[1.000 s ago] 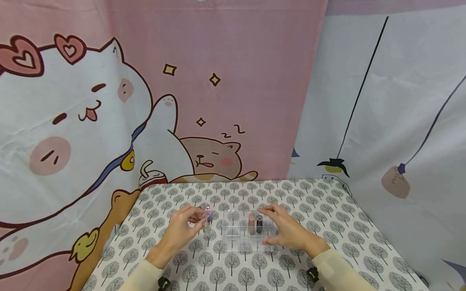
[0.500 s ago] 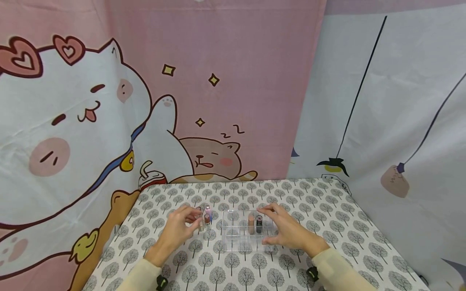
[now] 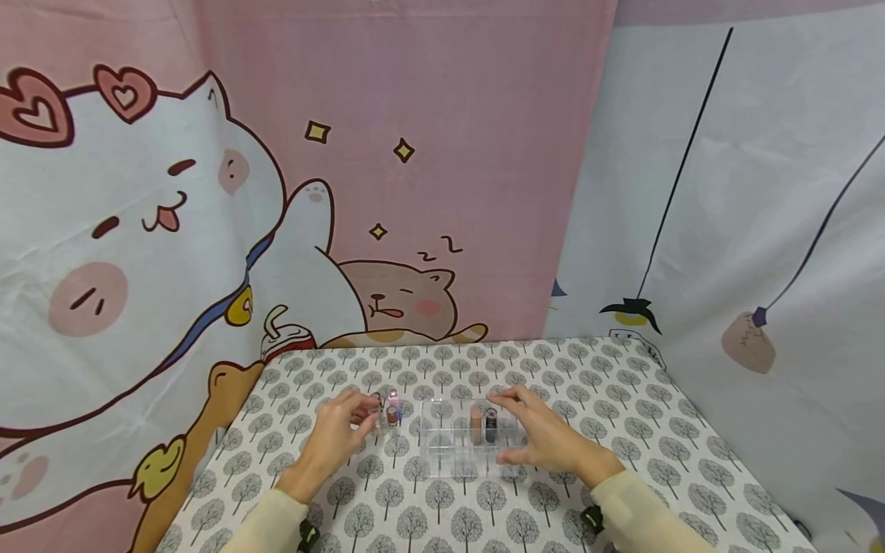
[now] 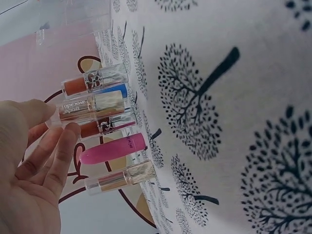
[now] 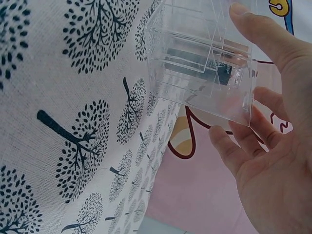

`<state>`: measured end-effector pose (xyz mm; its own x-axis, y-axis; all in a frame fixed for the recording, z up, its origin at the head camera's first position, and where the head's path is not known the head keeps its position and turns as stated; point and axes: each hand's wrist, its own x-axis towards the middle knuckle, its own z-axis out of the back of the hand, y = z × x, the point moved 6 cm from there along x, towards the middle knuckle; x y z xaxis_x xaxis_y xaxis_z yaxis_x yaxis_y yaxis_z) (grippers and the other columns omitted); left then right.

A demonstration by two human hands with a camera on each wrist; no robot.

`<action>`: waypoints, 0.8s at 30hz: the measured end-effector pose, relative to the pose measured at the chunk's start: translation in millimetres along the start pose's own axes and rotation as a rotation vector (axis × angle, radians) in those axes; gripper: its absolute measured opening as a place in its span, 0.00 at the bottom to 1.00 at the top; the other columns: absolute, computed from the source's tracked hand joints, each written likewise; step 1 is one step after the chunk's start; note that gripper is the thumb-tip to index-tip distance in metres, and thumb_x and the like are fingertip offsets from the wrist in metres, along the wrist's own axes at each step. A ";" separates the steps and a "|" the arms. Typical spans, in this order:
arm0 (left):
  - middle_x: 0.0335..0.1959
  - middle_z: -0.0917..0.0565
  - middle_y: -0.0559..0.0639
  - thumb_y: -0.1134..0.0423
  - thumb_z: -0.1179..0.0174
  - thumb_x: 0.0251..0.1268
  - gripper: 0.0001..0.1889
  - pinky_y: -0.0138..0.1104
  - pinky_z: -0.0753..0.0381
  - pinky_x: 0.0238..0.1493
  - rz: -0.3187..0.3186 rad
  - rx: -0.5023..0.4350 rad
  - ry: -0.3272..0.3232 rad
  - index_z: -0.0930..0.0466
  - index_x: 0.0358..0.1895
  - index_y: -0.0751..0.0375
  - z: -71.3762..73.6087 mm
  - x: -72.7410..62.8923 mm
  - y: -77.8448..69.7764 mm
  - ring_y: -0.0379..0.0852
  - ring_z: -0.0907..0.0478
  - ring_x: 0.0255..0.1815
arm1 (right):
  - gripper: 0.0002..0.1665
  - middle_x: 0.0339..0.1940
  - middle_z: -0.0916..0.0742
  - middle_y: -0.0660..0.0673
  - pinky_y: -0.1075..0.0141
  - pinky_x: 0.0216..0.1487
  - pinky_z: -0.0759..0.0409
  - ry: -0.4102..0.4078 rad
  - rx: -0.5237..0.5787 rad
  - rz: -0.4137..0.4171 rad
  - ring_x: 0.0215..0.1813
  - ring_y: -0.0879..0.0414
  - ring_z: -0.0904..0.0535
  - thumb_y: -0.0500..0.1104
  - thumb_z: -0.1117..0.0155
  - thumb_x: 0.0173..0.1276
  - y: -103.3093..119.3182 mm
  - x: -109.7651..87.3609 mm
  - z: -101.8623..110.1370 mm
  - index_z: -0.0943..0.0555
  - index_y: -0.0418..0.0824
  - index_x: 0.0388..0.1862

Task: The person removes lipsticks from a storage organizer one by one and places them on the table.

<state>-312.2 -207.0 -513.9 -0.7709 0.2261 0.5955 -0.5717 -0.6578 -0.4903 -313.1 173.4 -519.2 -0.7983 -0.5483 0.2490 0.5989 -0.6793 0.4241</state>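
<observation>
My left hand (image 3: pixel 336 430) pinches the top of a lip gloss tube (image 4: pixel 90 107), clear with a gold end and printed lettering, between thumb and fingertips. Around it stand other lip tubes: one with an orange-brown part (image 4: pixel 75 87) and a silver one, a bright pink one (image 4: pixel 113 150), and a clear tube with a gold end (image 4: pixel 114 181). A blue piece (image 4: pixel 117 90) shows behind. My right hand (image 3: pixel 546 434) holds the right end of a clear divided organizer (image 3: pixel 442 438), thumb at the near side and fingers at the far side. Inside are a peach tube (image 3: pixel 476 427) and a black tube (image 3: pixel 491 425).
A white cloth printed with grey trees (image 3: pixel 408 522) covers the table. Pink and white curtain (image 3: pixel 470 153) with cartoon animals hangs behind it, and more curtain (image 3: pixel 691 192) runs along the right side.
My left hand has shifted slightly left, from the reddish-brown tube to the clear tube beside it. My right hand and the organizer stay put.
</observation>
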 end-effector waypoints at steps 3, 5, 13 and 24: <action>0.47 0.07 0.64 0.79 0.19 0.65 0.15 0.28 0.02 0.44 0.029 0.015 0.018 0.08 0.53 0.72 -1.9 -0.2 2.3 0.50 0.05 0.40 | 0.62 0.82 0.22 0.44 0.34 0.81 0.13 0.003 0.001 -0.007 0.82 0.41 0.22 0.54 0.06 0.64 -0.6 -0.2 -0.1 0.29 0.50 0.93; 0.47 0.07 0.63 0.78 0.19 0.67 0.15 0.29 0.02 0.46 0.048 0.026 0.030 0.08 0.54 0.71 -2.9 -0.5 3.5 0.50 0.06 0.41 | 0.62 0.82 0.22 0.44 0.34 0.81 0.14 0.005 0.007 -0.011 0.82 0.41 0.23 0.54 0.06 0.64 -0.9 -0.4 -0.1 0.29 0.51 0.93; 0.49 0.07 0.63 0.78 0.20 0.68 0.15 0.32 0.01 0.47 0.080 0.042 0.047 0.08 0.55 0.70 -4.5 -1.2 7.0 0.51 0.05 0.43 | 0.62 0.82 0.22 0.45 0.34 0.82 0.14 0.001 0.011 -0.006 0.82 0.41 0.23 0.54 0.07 0.65 -0.4 -0.6 -0.1 0.30 0.51 0.93; 0.53 0.07 0.63 0.77 0.22 0.71 0.16 0.33 0.00 0.51 0.148 0.038 0.081 0.08 0.59 0.68 -6.3 -0.4 10.1 0.51 0.05 0.46 | 0.63 0.82 0.22 0.46 0.35 0.80 0.13 -0.001 0.008 -0.002 0.82 0.42 0.23 0.54 0.06 0.65 -1.6 -0.4 -1.2 0.30 0.51 0.94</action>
<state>-319.4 -209.3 -523.1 -0.8671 0.1807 0.4641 -0.4399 -0.7149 -0.5435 -313.6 174.2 -521.1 -0.7998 -0.5462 0.2492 0.5965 -0.6764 0.4320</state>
